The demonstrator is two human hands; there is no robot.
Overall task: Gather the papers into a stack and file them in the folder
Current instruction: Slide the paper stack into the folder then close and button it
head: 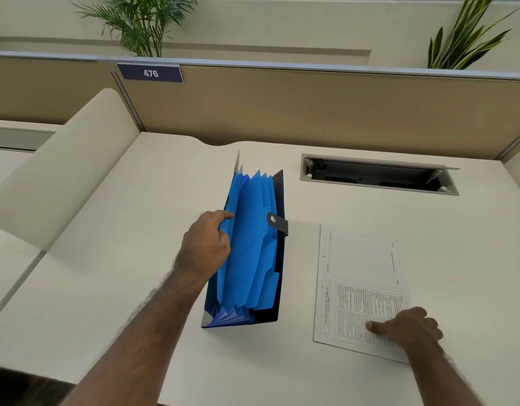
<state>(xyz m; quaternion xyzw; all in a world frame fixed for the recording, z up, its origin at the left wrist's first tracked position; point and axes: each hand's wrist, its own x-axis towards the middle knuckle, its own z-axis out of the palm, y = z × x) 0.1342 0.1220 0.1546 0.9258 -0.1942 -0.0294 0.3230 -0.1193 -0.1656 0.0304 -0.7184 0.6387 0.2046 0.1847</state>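
filling most of the frame, the pale bench [135, 288] carries the open blue folder [250, 253] at centre, long axis running up the frame, pockets fanned. the left hand [204, 247] grips its left wall. lower right, the papers [361, 276] lie flat, well apart from the folder; the right hand [408, 326] presses them, not clenched. how many sheets are stacked is hard to tell.

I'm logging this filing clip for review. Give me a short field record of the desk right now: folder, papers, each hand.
folder: blue accordion folder, open, pockets fanned, standing on the desk
papers: printed stack flat on the desk, right of the folder, not yet filed
left hand: grips the folder's left side
right hand: rests on the stack's near corner
also: open cable tray behind the papers
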